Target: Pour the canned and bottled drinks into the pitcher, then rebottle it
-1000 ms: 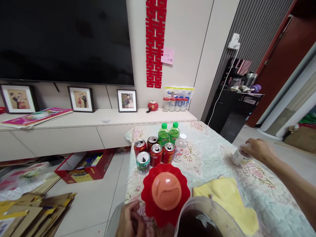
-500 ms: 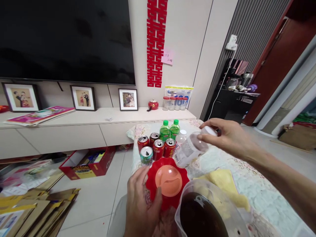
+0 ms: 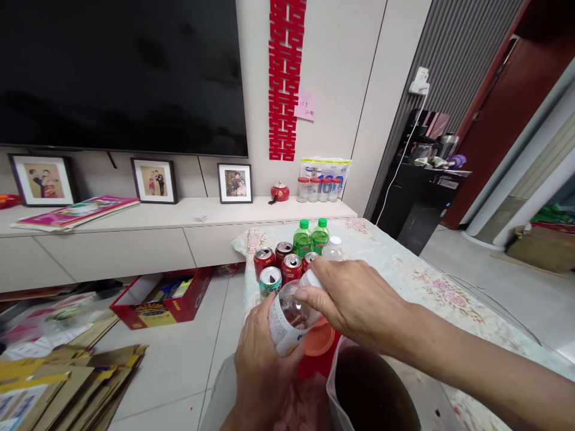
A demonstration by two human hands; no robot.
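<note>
A clear plastic bottle (image 3: 287, 320) with a pale printed label is tilted between my two hands. My left hand (image 3: 265, 359) is wrapped round its body. At the top, the fingers of my right hand (image 3: 345, 293) grip the white cap (image 3: 311, 280), which sits at the bottle's neck. Below the bottle, a scalloped red bowl (image 3: 312, 365) with an orange inner piece (image 3: 320, 341) is partly covered by my hands. Close by on the right stands a translucent jug (image 3: 331, 389) of dark brown liquid (image 3: 375, 389).
Opened drink cans (image 3: 270, 281), two green-capped bottles (image 3: 303, 239) and a white-capped bottle (image 3: 333, 248) stand behind my hands on the flowered tablecloth (image 3: 431, 281). Left on the floor are a red box (image 3: 166, 302) and flattened cardboard (image 3: 90, 383). A low cabinet (image 3: 202, 230) runs along the wall.
My right hand has brought the bottle left and toward me, over the red bowl. My left hand has left the bowl's edge and closed round the bottle.
</note>
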